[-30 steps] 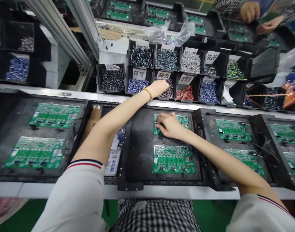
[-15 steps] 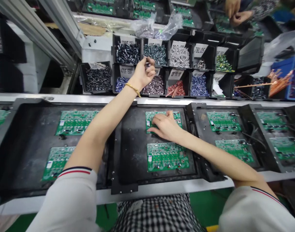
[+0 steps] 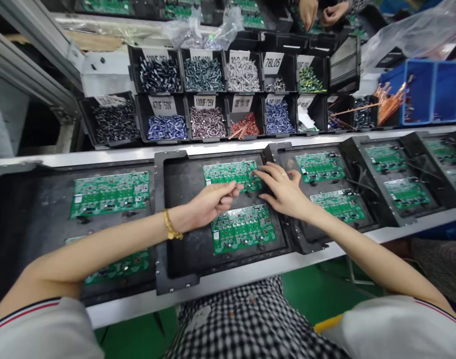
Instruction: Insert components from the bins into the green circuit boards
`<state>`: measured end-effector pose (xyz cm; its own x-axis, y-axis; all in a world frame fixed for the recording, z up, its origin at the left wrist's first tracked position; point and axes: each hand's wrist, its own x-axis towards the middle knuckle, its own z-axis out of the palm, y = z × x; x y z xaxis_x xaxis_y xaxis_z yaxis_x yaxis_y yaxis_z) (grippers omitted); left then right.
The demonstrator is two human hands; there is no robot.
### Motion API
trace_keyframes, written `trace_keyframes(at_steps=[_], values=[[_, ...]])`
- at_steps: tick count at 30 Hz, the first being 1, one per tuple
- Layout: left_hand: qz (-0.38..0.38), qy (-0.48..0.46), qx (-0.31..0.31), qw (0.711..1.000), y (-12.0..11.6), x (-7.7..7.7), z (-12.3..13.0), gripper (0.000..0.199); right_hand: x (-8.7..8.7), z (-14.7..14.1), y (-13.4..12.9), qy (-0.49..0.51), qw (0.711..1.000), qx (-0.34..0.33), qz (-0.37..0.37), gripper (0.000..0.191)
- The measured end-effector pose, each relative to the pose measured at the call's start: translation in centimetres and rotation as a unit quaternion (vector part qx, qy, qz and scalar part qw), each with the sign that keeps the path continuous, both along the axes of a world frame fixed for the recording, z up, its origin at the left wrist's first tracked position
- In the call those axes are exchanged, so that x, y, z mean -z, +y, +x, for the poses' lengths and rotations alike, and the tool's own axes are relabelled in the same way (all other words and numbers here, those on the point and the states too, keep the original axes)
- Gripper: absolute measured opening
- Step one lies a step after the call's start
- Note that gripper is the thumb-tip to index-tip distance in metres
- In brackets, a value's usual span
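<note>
My left hand (image 3: 215,202), with a gold bracelet at the wrist, is closed in a pinch over the lower edge of the upper green circuit board (image 3: 224,172). What its fingertips hold is too small to name. Fingers apart, my right hand (image 3: 282,189) rests at the right end of that same board. Just below, a second circuit board (image 3: 246,232) lies in the same black tray (image 3: 186,249), its upper left corner partly covered by my left hand.
Behind the rail stand parts bins, among them one of blue capacitors (image 3: 167,127) and one of brownish capacitors (image 3: 208,122). More trays with boards (image 3: 110,192) line both sides. A blue crate (image 3: 418,92) sits at the right. Another person's hands (image 3: 321,14) show at the top.
My left hand has come down from the bins to the upper board. My right hand has shifted to that board's right end. The camera view has moved, and the bins appear further left.
</note>
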<state>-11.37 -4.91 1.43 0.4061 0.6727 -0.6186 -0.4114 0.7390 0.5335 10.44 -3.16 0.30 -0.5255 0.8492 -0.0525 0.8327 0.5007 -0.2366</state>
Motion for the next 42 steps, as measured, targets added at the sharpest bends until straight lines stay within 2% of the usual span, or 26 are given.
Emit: trace_keyframes(at_steps=[2,3,5,7,10,13,16,18,20,23,27,32,38,42], values=[[-0.005,0.0,0.01,1.0,-1.1,0.4,0.7,0.023,-1.0,-1.1,0.0,0.092,0.995,0.017,-0.021,0.026],[-0.003,0.001,0.011,1.0,-1.4,0.7,1.0,0.024,-1.5,-1.6,0.0,0.136,0.99,0.017,-0.043,0.021],[0.01,0.006,0.003,1.0,-1.6,1.2,1.4,0.027,-2.3,-2.6,0.0,0.196,0.977,-0.004,-0.089,0.022],[0.032,0.014,-0.011,0.999,-1.6,1.6,1.7,0.03,-2.5,-3.3,0.0,0.214,0.971,-0.025,-0.106,0.021],[0.066,0.03,-0.024,0.997,-1.6,1.8,1.9,0.034,-2.4,-4.0,-0.1,0.2,0.977,-0.032,-0.073,0.016],[0.08,0.019,-0.024,0.996,-1.3,1.3,1.7,0.035,-2.7,-4.2,-0.1,0.156,0.986,-0.055,-0.004,0.018],[0.03,-0.028,-0.023,0.999,-0.7,0.5,1.1,0.026,-3.6,-4.1,0.8,0.094,0.991,-0.085,0.048,0.024],[-0.02,-0.045,-0.022,0.999,-0.2,0.1,0.7,0.019,-3.9,-3.8,2.1,0.047,0.993,-0.083,0.066,0.023],[-0.047,-0.034,-0.021,0.998,0.2,0.0,0.5,0.022,-3.3,-3.6,3.8,-0.008,0.995,-0.067,0.079,0.023],[-0.044,-0.01,-0.005,0.999,0.3,0.3,0.9,0.019,-1.2,-3.5,6.3,-0.08,0.992,-0.071,0.062,0.025],[-0.043,0.002,-0.02,0.999,0.4,0.6,1.3,0.019,1.1,-3.4,8.4,-0.09,0.99,-0.095,0.047,0.026],[-0.057,-0.006,-0.037,0.998,1.1,0.5,1.2,0.018,1.3,-2.7,9.1,-0.076,0.986,-0.14,0.041,0.026],[-0.04,-0.002,-0.039,0.998,1.4,1.3,1.6,0.011,1.6,-2.1,9.1,-0.056,0.987,-0.141,0.049,0.025],[-0.062,-0.004,-0.053,0.997,1.6,1.5,1.7,0.023,1.7,-2.0,9.4,-0.057,0.987,-0.146,0.035,0.024]])
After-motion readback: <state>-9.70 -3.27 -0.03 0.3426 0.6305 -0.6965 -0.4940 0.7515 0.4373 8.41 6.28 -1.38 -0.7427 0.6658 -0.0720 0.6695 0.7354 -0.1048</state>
